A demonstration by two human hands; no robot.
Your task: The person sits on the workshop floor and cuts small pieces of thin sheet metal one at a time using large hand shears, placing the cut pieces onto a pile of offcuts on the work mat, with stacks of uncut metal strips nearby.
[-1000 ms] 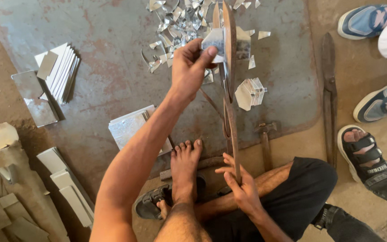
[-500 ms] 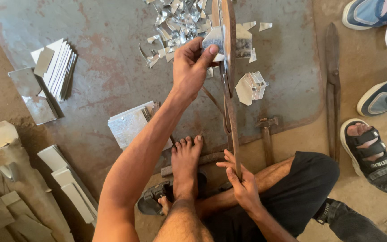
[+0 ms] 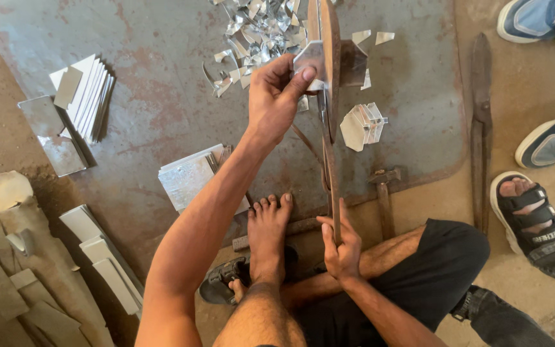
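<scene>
While a stack of cut sheets (image 3: 88, 96) lies near the steel floor plate's (image 3: 162, 128) left edge, a small metal piece (image 3: 309, 61) has been kept pinched by left hand (image 3: 276, 96) fingers against the shear blade (image 3: 330, 71); right hand (image 3: 340, 247) fingers remain wrapped on the lever handle (image 3: 334, 193). Open plate lies between.

Setting: floor-level metal workshop | Evidence: rusted steel plate (image 3: 162, 122) as work surface; heap of sheet-metal offcuts (image 3: 258, 32); stacked cut blanks (image 3: 88, 90); long hand shears (image 3: 480, 128); hammer (image 3: 384, 193); dirt floor (image 3: 547, 302).
</scene>
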